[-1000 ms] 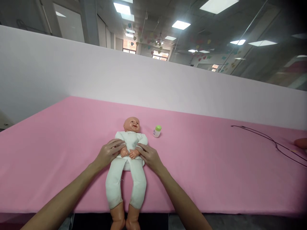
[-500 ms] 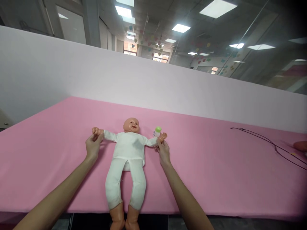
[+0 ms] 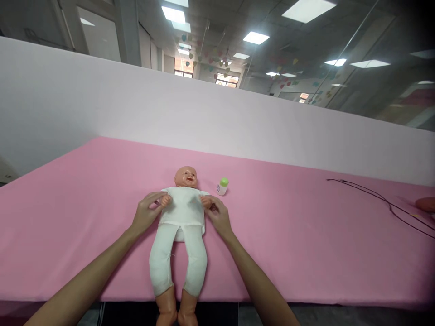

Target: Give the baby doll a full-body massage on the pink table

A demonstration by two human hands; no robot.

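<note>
A baby doll (image 3: pixel 183 206) in a white top and trousers lies face up, its head toward the wall and its bare feet hanging past the near edge. My left hand (image 3: pixel 148 210) is closed around the doll's arm on the left, with the small doll fist showing beside my fingers. On the other side my right hand (image 3: pixel 218 215) grips the doll's other arm near its wrist. Both doll arms are bent in, their hands at the chest. Just beyond my right hand stands a small clear bottle (image 3: pixel 222 186) with a green cap.
The doll lies on a pink-covered table (image 3: pixel 288 235). A white partition (image 3: pixel 217 117) with glass above closes off the far side. Thin dark cords (image 3: pixel 384 199) run across the right end, near a rounded orange-brown object (image 3: pixel 425 204) cut off by the frame.
My two hands have moved inward, bringing the doll's arms from stretched out sideways to bent over its chest. The bottle, partly hidden before, now shows fully. The doll's body has stayed put.
</note>
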